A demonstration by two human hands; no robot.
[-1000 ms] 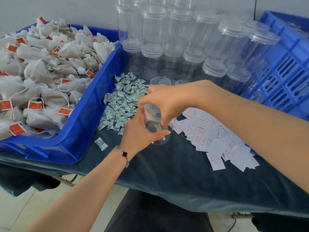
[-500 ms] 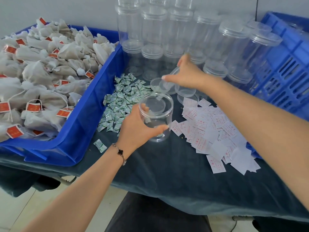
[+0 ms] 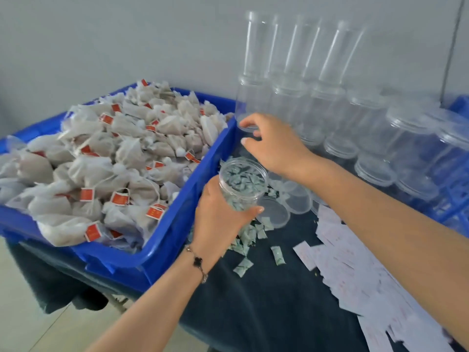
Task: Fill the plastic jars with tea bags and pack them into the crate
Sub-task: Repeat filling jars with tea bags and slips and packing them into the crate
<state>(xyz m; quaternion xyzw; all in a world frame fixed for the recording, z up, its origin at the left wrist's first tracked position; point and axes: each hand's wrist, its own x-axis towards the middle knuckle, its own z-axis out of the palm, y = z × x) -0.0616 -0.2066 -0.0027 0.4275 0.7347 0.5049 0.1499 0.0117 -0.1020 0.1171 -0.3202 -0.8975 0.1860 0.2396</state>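
Half a second back my right hand (image 3: pixel 272 146) was over the loose lids; now it has swung left toward the bin corner, fingers loosely curled and pinching nothing I can make out, and my view has tipped toward the tea bags.

Nearest me, my left hand (image 3: pixel 218 214) grips the open jar (image 3: pixel 242 181) round its side, mouth up and tilted my way, so I judge it is ready to take bags; through its clear wall I see the small green sachets (image 3: pixel 250 235) lying under it. White paper slips (image 3: pixel 355 280) fan out to the right on the dark cloth (image 3: pixel 266 313) that covers the table, kept within reach. Loose lids (image 3: pixel 297 201) lie flat just beyond the jar.

Left of that, the blue bin (image 3: pixel 162 245) holds the heap of tea bags (image 3: pixel 106 168), close beside the jar. Farther back stand stacked empty jars (image 3: pixel 317 110), lidded ones to the right, and the blue crate (image 3: pixel 456 174) at the edge. Behind all is a plain pale wall (image 3: pixel 127 34).
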